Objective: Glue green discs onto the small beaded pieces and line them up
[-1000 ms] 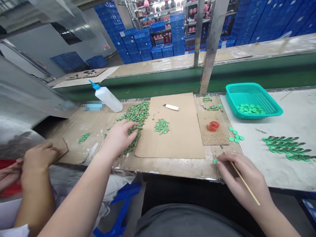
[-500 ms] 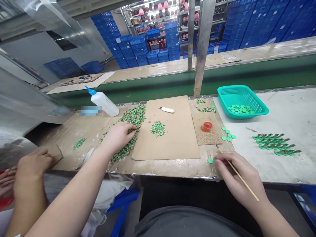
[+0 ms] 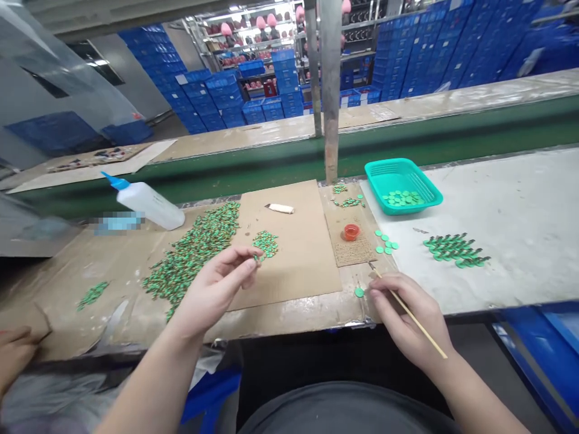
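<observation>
My left hand (image 3: 216, 288) is raised over the cardboard sheet (image 3: 294, 253) and pinches one small green piece between thumb and fingertips. To its left lies a long heap of small green pieces (image 3: 194, 244); a smaller pile (image 3: 266, 243) lies just beyond it. My right hand (image 3: 404, 316) rests at the bench's front edge and holds a thin wooden stick (image 3: 409, 313). A green disc (image 3: 359, 292) lies under its fingertips. A small red cap (image 3: 351, 231) sits on a brown pad.
A teal basket (image 3: 402, 185) with green discs stands at the back right. Loose discs (image 3: 386, 244) and a row of finished green pieces (image 3: 456, 250) lie on the white surface. A white squeeze bottle (image 3: 147, 202) lies at the left. Another person's hand (image 3: 13, 355) shows at the far left.
My left hand lifted off the green heap and came toward me with one small piece pinched. The right hand stayed by the disc. The view swung to the right.
</observation>
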Tool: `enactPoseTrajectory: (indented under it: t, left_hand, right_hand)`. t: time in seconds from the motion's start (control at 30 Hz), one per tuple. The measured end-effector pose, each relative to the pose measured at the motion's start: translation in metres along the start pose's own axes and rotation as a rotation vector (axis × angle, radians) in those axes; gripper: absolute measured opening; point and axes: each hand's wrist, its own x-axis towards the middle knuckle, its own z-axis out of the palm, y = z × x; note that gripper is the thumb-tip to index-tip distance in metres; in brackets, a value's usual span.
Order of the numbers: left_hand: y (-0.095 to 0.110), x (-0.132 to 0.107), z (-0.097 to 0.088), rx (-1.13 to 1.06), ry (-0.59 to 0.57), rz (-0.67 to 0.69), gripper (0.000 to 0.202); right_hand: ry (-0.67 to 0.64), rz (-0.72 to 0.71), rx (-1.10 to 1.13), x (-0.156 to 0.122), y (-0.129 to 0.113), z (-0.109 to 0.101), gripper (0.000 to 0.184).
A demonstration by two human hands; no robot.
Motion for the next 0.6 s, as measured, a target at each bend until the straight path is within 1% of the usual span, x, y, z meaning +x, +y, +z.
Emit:
enactPoseTrajectory:
  t: [0.1, 0.17, 0.23, 0.3, 0.37, 0.43, 0.53, 0.6]
  left_hand:
    - [0.014, -0.013, 0.047, -0.208, -0.088, -0.04, 0.058]
    - [0.022, -0.02, 0.075, -0.31, -0.147, -0.061, 0.056]
    - [0.03, -0.026, 0.098, -0.381, -0.199, -0.077, 0.056]
    - [0.036, -0.031, 0.116, -0.455, -0.229, -0.101, 0.055]
    - [0.042, -0.035, 0.13, -0.527, -0.232, -0.122, 0.054]
    - [0.045, -0.039, 0.139, -0.565, -0.225, -0.129, 0.052]
    - [0.048, -0.042, 0.145, -0.539, -0.219, -0.096, 0.05]
    - [0.049, -0.044, 0.146, -0.491, -0.191, -0.057, 0.047]
  right_hand:
    - [-0.008, 0.016, 0.066, 0.007, -0.018, -0.004, 0.014]
    - [-0.037, 0.006, 0.139, 0.013, -0.031, -0.005, 0.015]
    - [-0.031, -0.004, 0.178, 0.018, -0.041, -0.005, 0.014]
    - [-0.008, -0.038, 0.176, 0.021, -0.046, -0.003, 0.013]
    - [0.008, -0.078, 0.159, 0.021, -0.045, -0.002, 0.013]
    - [0.024, -0.106, 0.146, 0.019, -0.043, -0.001, 0.012]
    - [0.044, -0.121, 0.129, 0.016, -0.04, -0.002, 0.012]
    - [0.045, -0.114, 0.125, 0.015, -0.04, -0.004, 0.013]
